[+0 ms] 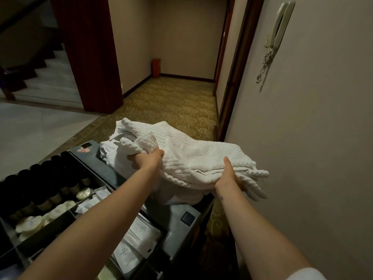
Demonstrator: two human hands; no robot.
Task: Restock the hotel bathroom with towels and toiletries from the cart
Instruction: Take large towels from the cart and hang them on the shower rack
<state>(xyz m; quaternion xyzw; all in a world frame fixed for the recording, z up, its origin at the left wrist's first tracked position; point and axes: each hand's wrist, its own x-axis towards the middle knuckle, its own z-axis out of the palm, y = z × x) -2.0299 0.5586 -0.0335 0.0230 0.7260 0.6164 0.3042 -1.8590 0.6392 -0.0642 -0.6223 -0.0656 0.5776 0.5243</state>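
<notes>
Over cart: both hands grip towel, arms outstretched.

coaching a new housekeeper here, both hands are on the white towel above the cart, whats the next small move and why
Probably lift the waffle towel straight up, clear of the cart. The left hand grips its bunched end and the right hand pinches the folded edge, thumb on top, yet the bunched end looks to rest on the linen pile.
</notes>
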